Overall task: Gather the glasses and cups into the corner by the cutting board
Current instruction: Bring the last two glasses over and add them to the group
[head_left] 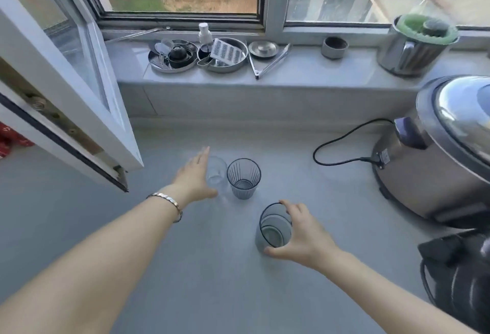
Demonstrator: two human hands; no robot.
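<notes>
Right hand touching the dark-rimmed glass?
Touching. The head view shows the right hand wrapped around the dark-rimmed glass, a fingertip on its rim and the thumb against its base.

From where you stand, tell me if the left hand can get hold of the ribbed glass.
Probably yes, though not directly. The left hand is open beside the clear glass, which stands between it and the ribbed glass. Reaching over or around looks free; the right hand is busy with the dark glass.

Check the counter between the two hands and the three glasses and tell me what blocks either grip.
Nothing visible does. The left hand is open beside the clear glass, with the ribbed grey glass just past it. The right hand already wraps the dark-rimmed glass. No cutting board is in view, so that path cannot be judged.
</notes>
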